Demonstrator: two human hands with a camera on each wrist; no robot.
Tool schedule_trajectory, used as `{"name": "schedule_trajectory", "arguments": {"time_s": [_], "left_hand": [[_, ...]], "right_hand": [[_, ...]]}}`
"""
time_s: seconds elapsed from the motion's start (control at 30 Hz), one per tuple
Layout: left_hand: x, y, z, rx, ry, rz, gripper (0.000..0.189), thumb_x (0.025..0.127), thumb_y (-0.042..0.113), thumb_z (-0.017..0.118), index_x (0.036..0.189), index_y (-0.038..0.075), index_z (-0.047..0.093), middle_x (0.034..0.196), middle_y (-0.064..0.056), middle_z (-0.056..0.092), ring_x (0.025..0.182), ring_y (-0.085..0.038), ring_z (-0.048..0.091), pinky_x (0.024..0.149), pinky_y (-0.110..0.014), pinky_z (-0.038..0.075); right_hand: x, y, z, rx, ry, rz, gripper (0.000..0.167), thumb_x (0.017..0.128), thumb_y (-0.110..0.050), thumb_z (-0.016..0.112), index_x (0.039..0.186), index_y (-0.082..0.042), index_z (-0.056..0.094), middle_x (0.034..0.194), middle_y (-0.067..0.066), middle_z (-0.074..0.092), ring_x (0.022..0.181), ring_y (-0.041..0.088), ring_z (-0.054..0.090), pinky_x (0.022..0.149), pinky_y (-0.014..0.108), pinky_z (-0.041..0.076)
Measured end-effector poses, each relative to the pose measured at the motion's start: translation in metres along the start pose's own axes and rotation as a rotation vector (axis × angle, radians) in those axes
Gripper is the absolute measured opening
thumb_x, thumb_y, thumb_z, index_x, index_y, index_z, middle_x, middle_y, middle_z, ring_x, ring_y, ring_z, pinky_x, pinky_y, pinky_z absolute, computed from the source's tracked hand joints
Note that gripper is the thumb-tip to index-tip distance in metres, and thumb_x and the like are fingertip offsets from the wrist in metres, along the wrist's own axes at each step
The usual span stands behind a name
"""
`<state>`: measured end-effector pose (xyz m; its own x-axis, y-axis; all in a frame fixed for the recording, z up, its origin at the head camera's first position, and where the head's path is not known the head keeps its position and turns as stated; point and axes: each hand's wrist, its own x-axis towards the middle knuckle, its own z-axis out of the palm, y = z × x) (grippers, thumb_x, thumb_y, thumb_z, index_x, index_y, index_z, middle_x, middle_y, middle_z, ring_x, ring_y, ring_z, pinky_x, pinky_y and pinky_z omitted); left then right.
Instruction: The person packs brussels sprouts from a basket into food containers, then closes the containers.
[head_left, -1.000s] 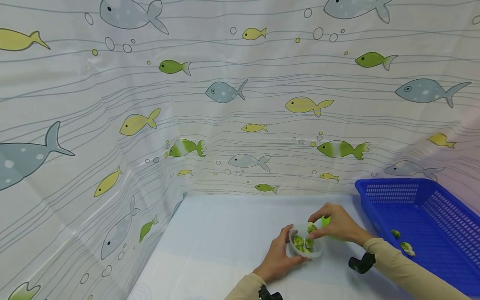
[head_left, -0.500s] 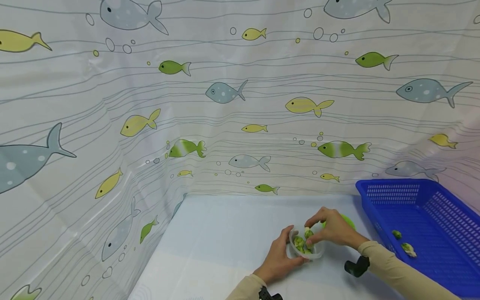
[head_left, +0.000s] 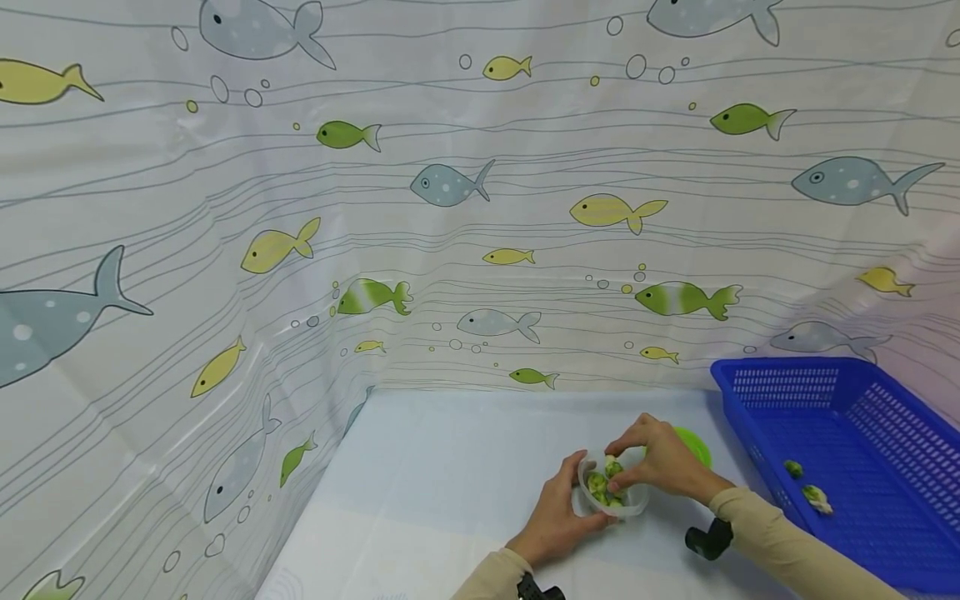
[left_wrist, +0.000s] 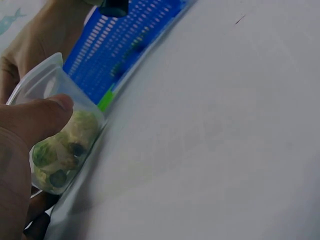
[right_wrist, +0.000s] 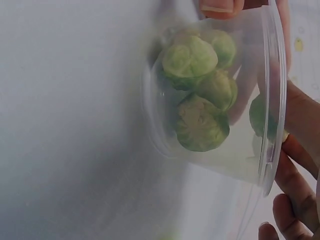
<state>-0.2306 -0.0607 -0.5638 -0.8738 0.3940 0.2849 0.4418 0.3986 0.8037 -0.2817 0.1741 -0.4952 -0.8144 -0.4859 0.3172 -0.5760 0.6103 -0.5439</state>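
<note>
My left hand [head_left: 553,523] grips a clear plastic tub [head_left: 636,505] on the white table, thumb on its near side and fingers round the far side. Several green Brussels sprouts [right_wrist: 202,122] lie at the bottom of the tub. Between thumb and fingers, my right hand [head_left: 667,460] pinches another Brussels sprout [head_left: 612,467], low at the tub's mouth. In the right wrist view that held sprout [right_wrist: 258,116] shows through the wall near the rim, above the others. The left wrist view has my left thumb [left_wrist: 47,116] pressed along the tub's wall.
A bright green round lid [head_left: 697,448] lies behind my right hand, partly hidden by it. To the right stands a blue perforated basket [head_left: 759,457] with a small sprout [head_left: 793,469] and a paler one [head_left: 817,500] inside. A fish-patterned curtain [head_left: 450,242] surrounds the table.
My right hand has moved slightly left and down, bringing the pinched sprout deeper over the tub. More of the green lid shows now. The left hand and tub stay in place.
</note>
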Motion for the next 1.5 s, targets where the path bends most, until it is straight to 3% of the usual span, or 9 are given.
{"name": "schedule_trajectory", "arguments": {"time_s": [0.2,0.47,0.87,1.3,1.5], "left_hand": [[-0.0008,0.0001,0.0010,0.005,0.004,0.001,0.094,0.087,0.037,0.088,0.159,0.008,0.036,0.151,-0.007,0.061,0.138,-0.014,0.057,0.118,-0.035,0.046],[0.0010,-0.0010,0.0009,0.002,0.002,0.010,0.093,0.088,0.035,0.088,0.160,0.008,0.035,0.152,-0.009,0.061,0.138,-0.014,0.057,0.118,-0.036,0.045],[0.0024,-0.0018,-0.0005,0.012,0.012,0.016,0.093,0.088,0.036,0.087,0.160,0.008,0.035,0.152,-0.008,0.060,0.138,-0.013,0.057,0.118,-0.036,0.045],[0.0025,-0.0028,-0.0010,0.012,0.002,0.011,0.094,0.089,0.036,0.087,0.161,0.008,0.034,0.153,-0.007,0.059,0.140,-0.014,0.056,0.120,-0.038,0.044],[0.0013,-0.0038,0.0013,0.005,-0.002,0.010,0.093,0.089,0.037,0.087,0.161,0.008,0.034,0.153,-0.008,0.060,0.140,-0.013,0.056,0.119,-0.036,0.044]], "right_hand": [[-0.0019,-0.0001,0.0035,-0.068,-0.003,-0.015,0.042,0.066,-0.039,0.100,0.100,-0.019,0.086,0.091,-0.009,0.068,0.091,0.012,0.050,0.078,0.027,0.041],[-0.0008,-0.0002,0.0053,-0.083,-0.051,-0.004,0.044,0.068,-0.041,0.099,0.104,-0.020,0.087,0.092,-0.001,0.055,0.086,0.020,0.044,0.072,0.025,0.032],[-0.0011,-0.0067,0.0045,-0.217,-0.126,-0.061,0.036,0.083,-0.050,0.088,0.108,-0.024,0.086,0.092,-0.004,0.054,0.086,0.010,0.037,0.071,0.023,0.032],[-0.0031,-0.0081,0.0053,-0.203,-0.118,-0.036,0.040,0.078,-0.046,0.092,0.107,-0.020,0.086,0.092,-0.006,0.053,0.088,0.010,0.038,0.071,0.023,0.035],[-0.0043,-0.0078,0.0064,-0.217,-0.104,-0.071,0.041,0.076,-0.048,0.093,0.105,-0.020,0.086,0.090,-0.004,0.054,0.086,0.010,0.037,0.070,0.023,0.032]]}}
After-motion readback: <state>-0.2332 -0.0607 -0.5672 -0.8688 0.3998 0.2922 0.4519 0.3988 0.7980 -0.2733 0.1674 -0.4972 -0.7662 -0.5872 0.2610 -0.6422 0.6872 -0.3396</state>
